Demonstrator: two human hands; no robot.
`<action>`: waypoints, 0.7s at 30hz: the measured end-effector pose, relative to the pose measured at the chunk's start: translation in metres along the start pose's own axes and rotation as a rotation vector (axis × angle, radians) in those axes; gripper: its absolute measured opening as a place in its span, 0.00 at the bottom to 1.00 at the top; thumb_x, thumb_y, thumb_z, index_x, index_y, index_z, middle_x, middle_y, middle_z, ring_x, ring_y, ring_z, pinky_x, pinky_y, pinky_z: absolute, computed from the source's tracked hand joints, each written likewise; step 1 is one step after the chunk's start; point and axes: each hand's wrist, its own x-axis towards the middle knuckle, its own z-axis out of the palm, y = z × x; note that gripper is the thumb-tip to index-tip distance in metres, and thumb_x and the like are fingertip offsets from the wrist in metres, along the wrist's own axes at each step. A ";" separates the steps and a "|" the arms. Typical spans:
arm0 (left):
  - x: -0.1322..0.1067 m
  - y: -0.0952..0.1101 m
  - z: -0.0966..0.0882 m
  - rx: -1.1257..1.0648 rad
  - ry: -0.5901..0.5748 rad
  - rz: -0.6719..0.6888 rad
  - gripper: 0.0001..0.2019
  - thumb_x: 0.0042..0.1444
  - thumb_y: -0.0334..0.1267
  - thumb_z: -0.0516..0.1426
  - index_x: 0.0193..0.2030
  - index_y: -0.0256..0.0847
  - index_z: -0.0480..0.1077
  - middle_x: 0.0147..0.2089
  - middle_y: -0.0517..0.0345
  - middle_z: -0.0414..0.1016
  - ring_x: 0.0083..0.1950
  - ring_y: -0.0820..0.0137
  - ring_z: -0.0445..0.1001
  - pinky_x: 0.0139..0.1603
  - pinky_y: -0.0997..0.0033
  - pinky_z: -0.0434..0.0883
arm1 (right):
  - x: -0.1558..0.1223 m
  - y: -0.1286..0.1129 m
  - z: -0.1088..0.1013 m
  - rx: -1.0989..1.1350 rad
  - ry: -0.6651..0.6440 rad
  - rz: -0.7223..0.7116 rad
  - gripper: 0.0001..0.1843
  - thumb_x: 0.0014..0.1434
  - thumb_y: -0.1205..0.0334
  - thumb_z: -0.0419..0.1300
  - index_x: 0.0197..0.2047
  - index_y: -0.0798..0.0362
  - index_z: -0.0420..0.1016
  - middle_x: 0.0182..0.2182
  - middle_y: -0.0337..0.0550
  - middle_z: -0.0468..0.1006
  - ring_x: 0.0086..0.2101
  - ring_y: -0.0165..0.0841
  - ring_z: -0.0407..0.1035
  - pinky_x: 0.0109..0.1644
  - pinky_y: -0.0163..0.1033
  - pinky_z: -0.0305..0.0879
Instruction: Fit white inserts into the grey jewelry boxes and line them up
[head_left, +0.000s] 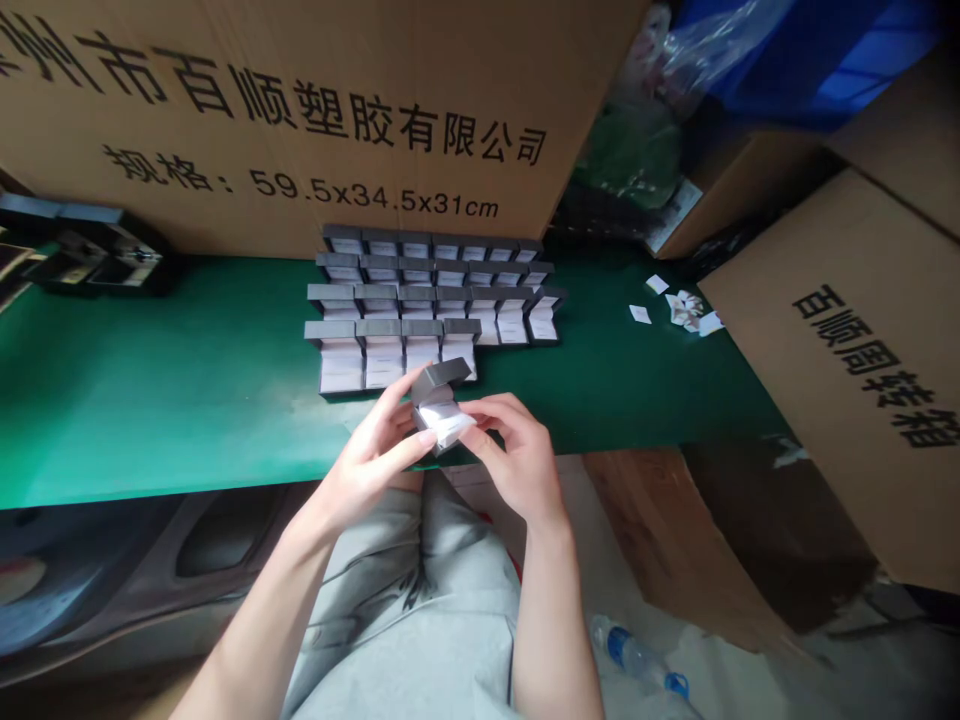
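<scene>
My left hand [375, 448] holds a small dark gift box [442, 376] with its hinged lid raised, just over the table's front edge. The thumb lies along the box's near side. White lining fills the inside of the box. At its right front edge, the thumb and fingers of my right hand [519, 455] pinch a small white card [454, 424], which touches the lining. Just beyond stand rows of similar open boxes [384, 352] with white insides, packed side by side.
Loose white cards [684, 308] lie on the right of the green table [187, 400]. A large printed carton [300, 110] stands behind the rows, another carton [840, 330] at right. Dark boxes [105, 245] sit at far left. A plastic bottle [637, 655] lies on the floor.
</scene>
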 end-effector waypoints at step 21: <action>0.002 0.001 -0.001 0.009 0.001 -0.008 0.36 0.66 0.43 0.65 0.78 0.52 0.61 0.58 0.51 0.80 0.54 0.60 0.79 0.54 0.65 0.76 | -0.004 -0.009 -0.008 -0.334 0.012 -0.348 0.09 0.66 0.69 0.68 0.44 0.49 0.89 0.39 0.43 0.88 0.38 0.32 0.83 0.47 0.34 0.81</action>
